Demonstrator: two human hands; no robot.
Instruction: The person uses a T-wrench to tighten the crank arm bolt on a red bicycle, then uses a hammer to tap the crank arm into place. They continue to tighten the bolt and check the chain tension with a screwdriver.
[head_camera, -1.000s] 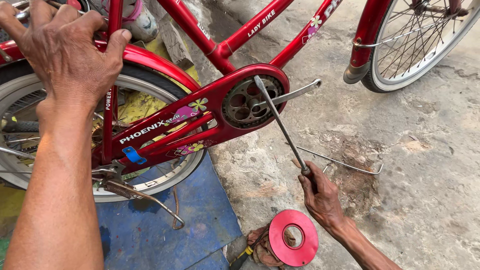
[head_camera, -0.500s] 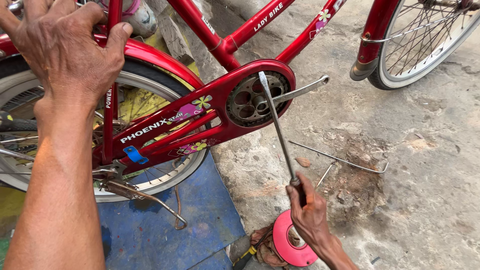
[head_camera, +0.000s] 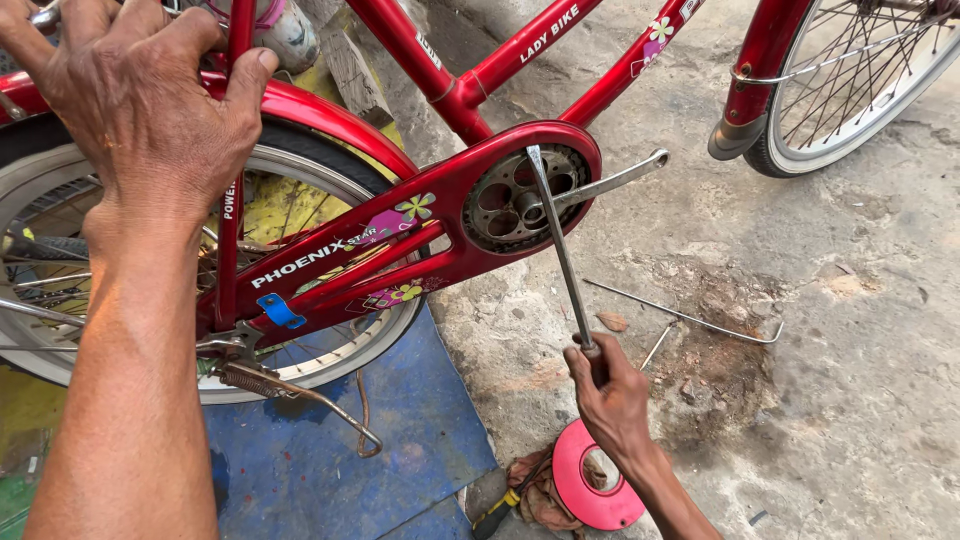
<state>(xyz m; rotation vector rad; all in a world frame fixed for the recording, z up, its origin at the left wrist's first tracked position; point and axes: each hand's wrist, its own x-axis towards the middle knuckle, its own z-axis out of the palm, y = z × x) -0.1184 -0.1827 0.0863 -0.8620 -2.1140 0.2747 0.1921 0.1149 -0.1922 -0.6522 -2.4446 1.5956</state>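
The right hand (head_camera: 612, 395) is closed around the handle of a long screwdriver (head_camera: 557, 245), its tip at the red chain guard (head_camera: 450, 215) by the crank (head_camera: 600, 187). The left hand (head_camera: 150, 100) grips the bicycle frame (head_camera: 236, 150) above the rear wheel (head_camera: 300, 370). Nearby on the concrete ground (head_camera: 850, 380) lie a bent metal rod (head_camera: 690, 318) and a pink disc (head_camera: 590, 485) — the blue mat (head_camera: 400, 440) lies under the wheel.

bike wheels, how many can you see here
2. The rear wheel is at left below the left hand; the front wheel is at top right, partly cut off.
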